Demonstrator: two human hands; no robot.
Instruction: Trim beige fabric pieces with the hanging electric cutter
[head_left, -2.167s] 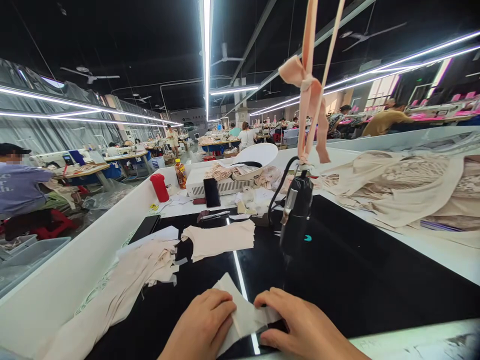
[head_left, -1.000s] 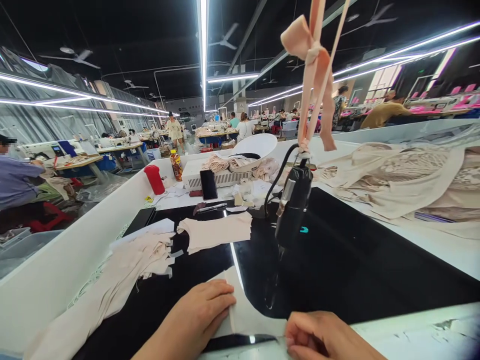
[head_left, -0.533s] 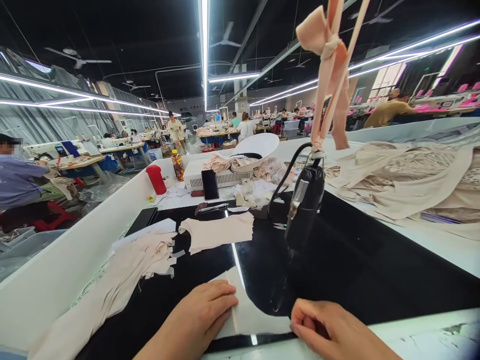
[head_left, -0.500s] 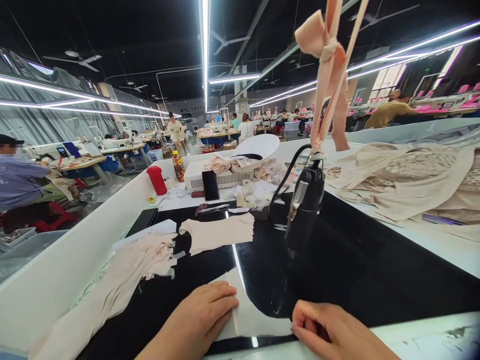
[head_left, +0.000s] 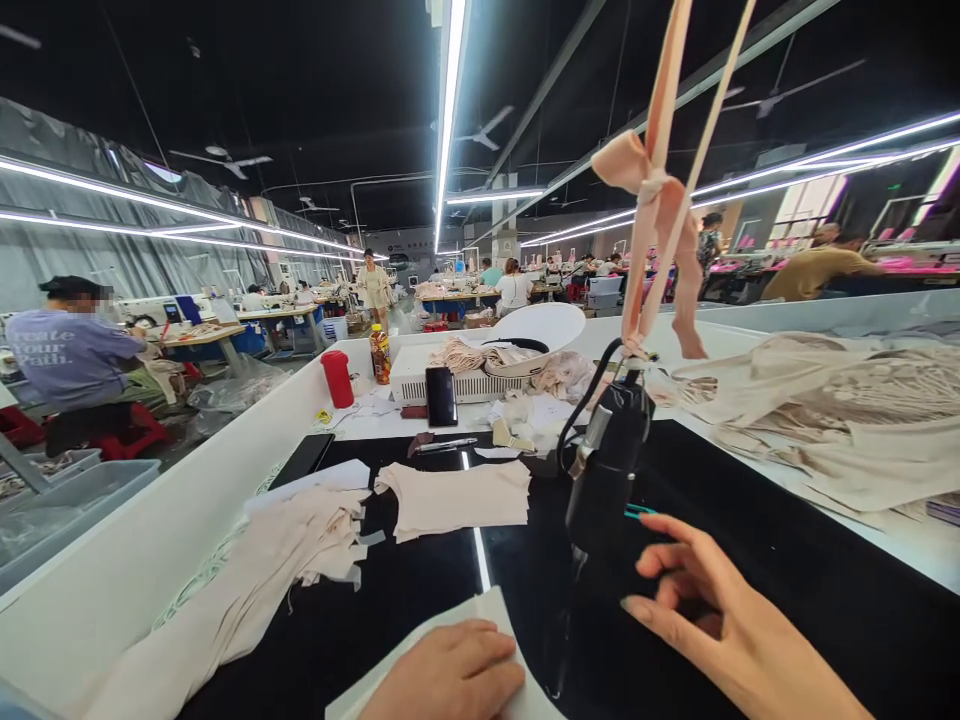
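My left hand lies flat, fingers together, on a pale fabric piece at the near edge of the black glossy table. My right hand is raised off the table with fingers spread and curled, holding nothing, just right of a black hand tool. The tool hangs from peach fabric strips tied overhead, its black cord looping up beside it.
A stack of cut beige pieces and a heap of fabric lie left of centre. Large beige lace fabric covers the right. A phone, red cup, bottle and white bowl stand further back. Other people work at distant tables.
My right hand has lifted from the fabric's edge and risen toward the hanging tool, fingers opening. The left hand stays pressed on the fabric. The view has tilted upward.
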